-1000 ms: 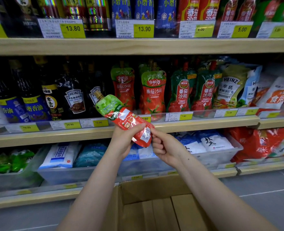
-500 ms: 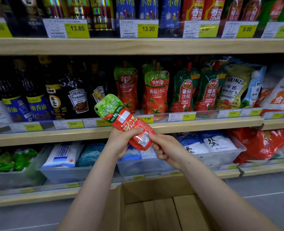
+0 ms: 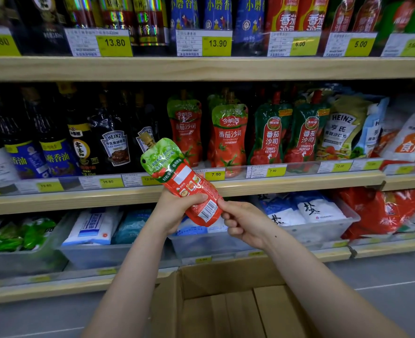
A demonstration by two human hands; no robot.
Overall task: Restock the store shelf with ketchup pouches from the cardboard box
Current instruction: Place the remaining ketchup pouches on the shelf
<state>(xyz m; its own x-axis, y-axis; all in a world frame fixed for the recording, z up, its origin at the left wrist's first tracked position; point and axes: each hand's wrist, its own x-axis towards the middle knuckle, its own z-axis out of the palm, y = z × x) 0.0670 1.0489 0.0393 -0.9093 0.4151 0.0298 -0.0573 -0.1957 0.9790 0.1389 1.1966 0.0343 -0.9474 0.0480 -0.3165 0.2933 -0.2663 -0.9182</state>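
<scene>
While both hands keep their grip, left hand [image 3: 174, 211] wrapped, right hand [image 3: 244, 223] pinching, the red-and-green spouted ketchup pouch [image 3: 182, 181] has tipped slightly more upright.

Both hands hold one ketchup pouch [image 3: 180, 181] in front of the middle shelf [image 3: 286, 185], its spout tilted up and left. The left hand [image 3: 177, 211] wraps its lower body; the right hand [image 3: 244, 222] pinches the bottom edge. Below sits the open cardboard box [image 3: 228, 276]. More ketchup pouches [image 3: 228, 140] stand upright on the shelf.
</scene>
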